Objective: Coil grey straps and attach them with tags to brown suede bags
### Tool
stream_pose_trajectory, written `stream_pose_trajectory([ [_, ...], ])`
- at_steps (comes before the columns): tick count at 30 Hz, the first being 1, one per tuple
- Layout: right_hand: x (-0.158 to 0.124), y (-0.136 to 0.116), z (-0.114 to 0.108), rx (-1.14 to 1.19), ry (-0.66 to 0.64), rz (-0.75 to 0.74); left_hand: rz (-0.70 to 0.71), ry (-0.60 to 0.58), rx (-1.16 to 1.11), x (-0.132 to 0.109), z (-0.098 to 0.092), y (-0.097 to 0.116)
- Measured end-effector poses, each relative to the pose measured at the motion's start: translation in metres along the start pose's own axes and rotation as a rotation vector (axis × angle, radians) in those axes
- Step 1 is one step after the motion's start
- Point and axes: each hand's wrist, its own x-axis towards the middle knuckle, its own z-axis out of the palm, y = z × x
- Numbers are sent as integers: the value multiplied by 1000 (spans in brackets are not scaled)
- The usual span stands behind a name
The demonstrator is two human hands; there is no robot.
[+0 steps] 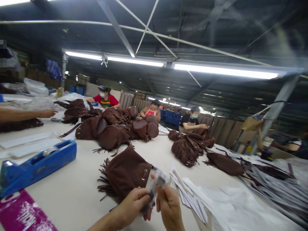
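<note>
A dark brown fringed bag (127, 171) with metal eyelets lies on the table in front of me. At its right edge, both my hands grip a clear plastic wrapping (157, 181) with something dark inside; the motion blur hides what it is. My left hand (133, 203) pinches the wrapping from the left, thumb on top. Opposite it, my right hand (168, 203) has its fingers closed on the upper right part. Whether the wrapping is joined to the bag cannot be made out.
A blue tape dispenser (39, 165) stands at left, near a purple printed sheet (24, 211). Piled brown bags (115, 128) fill the table's middle. White paper strips (190, 195) and plastic sheets (231, 205) lie to the right. Several co-workers sit beyond; another person's arm (26, 114) reaches in from the left.
</note>
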Motion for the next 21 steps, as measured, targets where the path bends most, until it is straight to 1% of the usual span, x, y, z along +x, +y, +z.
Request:
stream_pose_trajectory([
  [3,10,21,-14,-417,-160,-324,-90,-1,-71,3,0,0],
  [6,18,32,-26,-673,-221,-629,-152,12,-74,3,0,2],
  [8,20,33,-30,-811,-272,-763,-184,22,-85,1,0,4],
  [11,21,26,-34,-955,-390,-869,-246,-7,-200,-1,-5,6],
  [14,24,14,-36,-1057,-510,-945,-323,-108,-369,-1,-13,5],
  [16,27,6,-36,-1119,-571,-996,-378,-153,-452,-1,-18,3],
  [19,29,-4,-33,-1171,-606,-1028,-446,-174,-489,-1,-20,0],
  [21,26,-8,-29,-1192,-572,-1041,-467,-173,-491,-2,-19,-1],
])
